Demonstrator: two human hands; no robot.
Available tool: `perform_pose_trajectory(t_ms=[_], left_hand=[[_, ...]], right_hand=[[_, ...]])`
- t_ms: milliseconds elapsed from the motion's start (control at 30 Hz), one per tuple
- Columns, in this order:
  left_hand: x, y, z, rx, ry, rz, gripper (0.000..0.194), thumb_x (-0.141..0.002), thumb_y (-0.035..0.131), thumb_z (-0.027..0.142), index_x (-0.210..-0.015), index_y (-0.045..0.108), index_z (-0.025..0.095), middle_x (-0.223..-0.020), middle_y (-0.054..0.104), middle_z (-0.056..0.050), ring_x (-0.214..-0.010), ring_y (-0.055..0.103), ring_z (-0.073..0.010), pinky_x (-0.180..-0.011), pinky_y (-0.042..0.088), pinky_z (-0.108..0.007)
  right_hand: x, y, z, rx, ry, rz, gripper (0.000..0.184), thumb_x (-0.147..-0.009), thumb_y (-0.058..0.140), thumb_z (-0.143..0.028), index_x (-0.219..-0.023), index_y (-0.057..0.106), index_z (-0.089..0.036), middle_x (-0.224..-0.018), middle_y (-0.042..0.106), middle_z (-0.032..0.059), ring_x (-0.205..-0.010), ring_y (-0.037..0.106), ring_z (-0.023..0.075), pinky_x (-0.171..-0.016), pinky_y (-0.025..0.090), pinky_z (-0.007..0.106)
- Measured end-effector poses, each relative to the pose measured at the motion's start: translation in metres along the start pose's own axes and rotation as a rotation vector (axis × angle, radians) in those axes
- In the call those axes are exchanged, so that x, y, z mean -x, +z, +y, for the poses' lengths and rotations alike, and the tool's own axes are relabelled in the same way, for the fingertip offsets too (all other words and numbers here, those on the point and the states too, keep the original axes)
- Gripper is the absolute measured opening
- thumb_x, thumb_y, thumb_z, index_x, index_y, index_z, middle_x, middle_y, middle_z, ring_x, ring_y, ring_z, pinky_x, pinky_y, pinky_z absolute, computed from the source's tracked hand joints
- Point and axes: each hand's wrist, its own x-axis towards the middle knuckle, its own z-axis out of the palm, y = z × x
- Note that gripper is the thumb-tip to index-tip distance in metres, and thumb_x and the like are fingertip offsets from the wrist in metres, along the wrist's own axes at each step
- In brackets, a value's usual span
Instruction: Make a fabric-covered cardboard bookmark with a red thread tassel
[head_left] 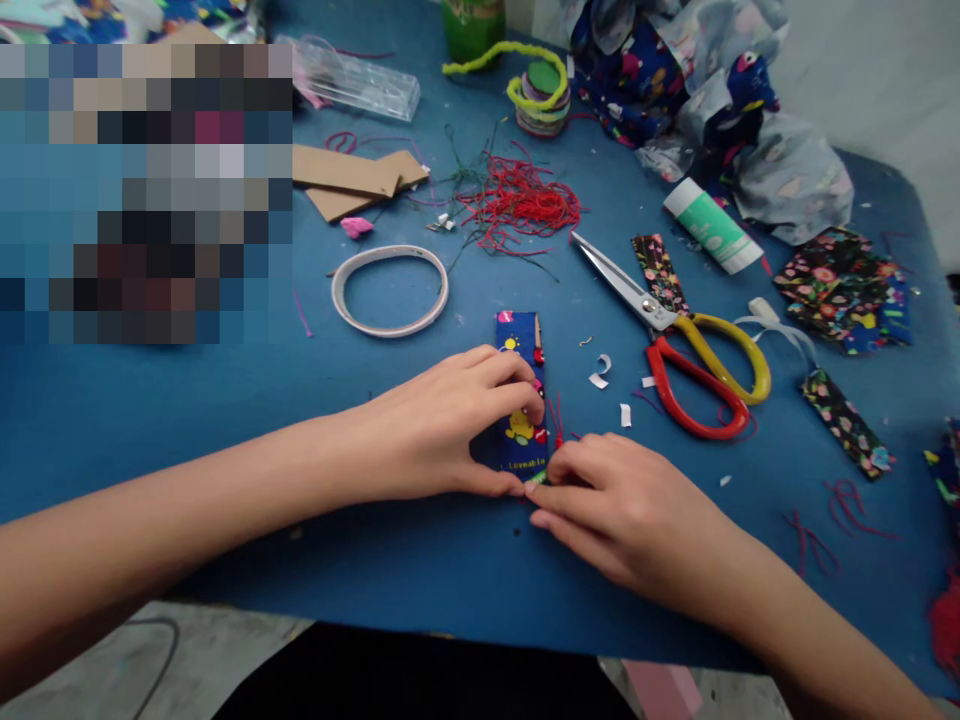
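Note:
A blue printed fabric-covered strip [517,322], with a bit of tan backing at its upper right edge, lies upright before me on the blue table. My left hand [465,430] bends over it from the left, fingers curled onto its face and thumb at its bottom edge. From the right, my right hand [622,505] meets that bottom edge, its fingertips pressed together beside the left thumb. Yellow figures and the word "Loveable" show on the fabric. Fingers hide part of its middle and lower corner.
Scissors [652,308] lie to the right, near a glue tube [712,226] and a black floral strip [844,420]. Beyond my hands are a tape roll [337,290], red threads [532,195] and cardboard pieces [345,172]. Bunched fabric [795,180] sits at the back right.

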Motion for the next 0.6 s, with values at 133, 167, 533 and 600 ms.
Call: perform_pose_trajectory(t_ms=[133,167,533,600], left_hand=[[-0.002,0.000,-0.002,0.019,0.005,-0.013,0.040,-0.074,0.074,0.042,-0.102,0.057,0.019,-0.111,0.057,-0.007,-0.104,0.052,-0.0242,-0.088,0.045,-0.036],[-0.002,0.001,-0.002,0.018,0.005,-0.014,0.041,-0.074,0.073,0.044,-0.102,0.057,0.019,-0.111,0.057,-0.007,-0.104,0.052,-0.0241,-0.087,0.045,-0.036],[-0.005,0.004,-0.005,-0.017,0.080,-0.008,0.045,-0.077,0.069,0.051,-0.105,0.058,0.017,-0.110,0.057,-0.009,-0.099,0.052,-0.0248,-0.086,0.042,-0.037],[-0.005,0.005,-0.007,0.000,0.092,0.021,0.049,-0.073,0.072,0.052,-0.104,0.058,0.016,-0.109,0.058,-0.010,-0.099,0.052,-0.0244,-0.086,0.043,-0.036]], right_hand=[[-0.009,0.006,0.008,-0.129,0.138,0.074,0.017,-0.092,0.058,-0.030,-0.102,0.063,-0.017,-0.095,0.067,0.0043,-0.087,0.060,0.0183,-0.073,0.042,0.032],[-0.011,0.006,0.009,-0.133,0.153,0.063,0.018,-0.090,0.062,-0.030,-0.102,0.061,-0.017,-0.097,0.067,0.0042,-0.089,0.060,0.0183,-0.074,0.041,0.031],[-0.026,0.000,-0.007,0.157,0.282,-0.042,0.013,-0.088,0.064,-0.025,-0.083,0.060,-0.014,-0.084,0.065,0.0083,-0.079,0.059,0.0227,-0.067,0.034,0.033],[-0.022,-0.003,-0.003,0.066,0.278,0.035,0.018,-0.083,0.070,-0.029,-0.077,0.060,-0.015,-0.079,0.064,0.0048,-0.077,0.059,0.0197,-0.066,0.037,0.030]])
